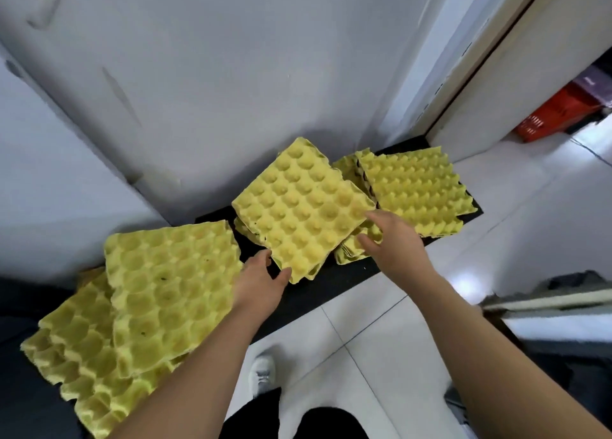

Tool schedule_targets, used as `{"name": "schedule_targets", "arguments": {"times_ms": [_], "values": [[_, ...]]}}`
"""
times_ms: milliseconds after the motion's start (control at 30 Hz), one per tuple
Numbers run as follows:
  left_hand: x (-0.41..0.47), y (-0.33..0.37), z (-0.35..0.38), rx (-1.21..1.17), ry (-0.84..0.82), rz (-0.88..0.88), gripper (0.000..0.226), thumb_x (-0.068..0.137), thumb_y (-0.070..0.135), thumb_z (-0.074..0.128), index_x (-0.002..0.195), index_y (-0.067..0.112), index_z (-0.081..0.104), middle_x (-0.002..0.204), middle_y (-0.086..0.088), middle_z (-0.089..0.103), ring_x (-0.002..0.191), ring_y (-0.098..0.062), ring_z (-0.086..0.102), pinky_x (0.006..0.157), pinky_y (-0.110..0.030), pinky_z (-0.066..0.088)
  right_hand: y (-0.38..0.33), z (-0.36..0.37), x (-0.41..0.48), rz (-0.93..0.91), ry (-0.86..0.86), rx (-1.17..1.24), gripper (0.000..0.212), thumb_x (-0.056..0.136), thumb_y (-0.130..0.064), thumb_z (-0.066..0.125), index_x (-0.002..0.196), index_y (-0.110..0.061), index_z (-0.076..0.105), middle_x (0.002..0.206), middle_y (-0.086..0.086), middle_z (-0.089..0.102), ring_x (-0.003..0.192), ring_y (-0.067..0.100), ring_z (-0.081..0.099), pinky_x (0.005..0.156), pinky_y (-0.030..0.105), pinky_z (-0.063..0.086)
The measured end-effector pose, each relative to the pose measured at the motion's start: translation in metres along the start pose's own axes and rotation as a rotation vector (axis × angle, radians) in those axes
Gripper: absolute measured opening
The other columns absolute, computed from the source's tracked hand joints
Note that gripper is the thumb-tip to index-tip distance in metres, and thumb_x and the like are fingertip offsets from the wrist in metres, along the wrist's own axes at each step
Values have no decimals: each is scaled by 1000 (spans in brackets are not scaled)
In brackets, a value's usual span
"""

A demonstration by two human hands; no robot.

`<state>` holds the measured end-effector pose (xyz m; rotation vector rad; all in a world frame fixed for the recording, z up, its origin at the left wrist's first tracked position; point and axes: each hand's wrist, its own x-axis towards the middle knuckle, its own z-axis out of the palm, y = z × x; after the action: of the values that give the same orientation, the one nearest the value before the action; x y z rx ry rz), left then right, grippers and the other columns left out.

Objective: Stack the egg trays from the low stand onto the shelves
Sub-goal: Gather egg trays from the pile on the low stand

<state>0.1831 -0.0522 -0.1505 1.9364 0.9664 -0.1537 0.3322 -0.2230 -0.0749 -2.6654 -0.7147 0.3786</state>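
Egg trays, all yellow moulded pulp, are lying in several piles along a low black stand that is running against a pale wall. The middle tray is sitting tilted and turned corner-on between the two hands, raised above a few more trays beneath it. The left hand is pinching that tray's near corner, thumb on top and fingers curled under the edge. The right hand is reaching in at the tray's right corner with fingers spread wide; the fingertips are touching or nearly touching the edge, and whether they are gripping it cannot be told. Just under the right hand, more trays are poking out. Beyond the right hand, a neat pile of trays is resting on the far end of the stand. To the left of the left forearm, a large tray is lying on top of a loose, slanted heap of trays. Below the arms, a white shoe is standing on the pale tiled floor. Far beyond the right hand, a red crate is showing through a doorway.
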Motion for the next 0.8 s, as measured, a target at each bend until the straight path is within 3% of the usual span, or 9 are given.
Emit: {"name": "schedule_targets", "arguments": {"times_ms": [167, 333, 433, 533, 633, 800], "values": [[51, -15, 40, -156, -34, -219, 84, 88, 41, 69, 153, 14, 24, 149, -9, 42, 132, -25, 47, 103, -41, 45, 32, 27, 55, 51, -87, -62, 55, 93, -30, 61, 142, -17, 43, 151, 9, 36, 139, 25, 33, 108, 39, 36], [88, -34, 81, -214, -50, -354, 102, 81, 54, 71, 156, 22, 10, 158, -11, 27, 136, -33, 42, 106, -50, 43, 63, 53, 111, 33, -187, -120, 64, 94, -36, 57, 149, -20, 29, 158, 11, 18, 144, 30, 17, 114, 43, 24], [103, -41, 107, -263, -37, -391, 102, 83, 53, 69, 157, 22, 5, 160, -8, 24, 141, -30, 35, 107, -41, 37, 78, 69, 135, 21, -245, -123, 69, 93, -40, 57, 151, -26, 22, 159, 12, 10, 146, 30, 10, 117, 44, 19], [115, -45, 128, -343, -15, -433, 96, 85, 51, 69, 155, 23, 10, 152, -5, 37, 133, -29, 44, 97, -37, 39, 89, 83, 152, 2, -277, -112, 73, 91, -41, 59, 151, -31, 19, 159, 13, 8, 147, 30, 7, 116, 44, 16], [124, -50, 141, -456, 26, -469, 76, 84, 47, 71, 142, 27, 27, 129, 1, 58, 114, -23, 58, 87, -36, 46, 97, 90, 160, -3, -289, -88, 77, 90, -41, 61, 151, -34, 15, 159, 13, 8, 146, 31, 10, 117, 47, 17], [120, -47, 147, -481, 128, -465, 79, 80, 49, 74, 142, 23, 32, 127, 2, 58, 114, -22, 58, 87, -34, 45, 100, 90, 165, -23, -269, -12, 79, 85, -41, 67, 149, -32, 22, 153, 12, 19, 139, 31, 28, 114, 47, 27]]}}
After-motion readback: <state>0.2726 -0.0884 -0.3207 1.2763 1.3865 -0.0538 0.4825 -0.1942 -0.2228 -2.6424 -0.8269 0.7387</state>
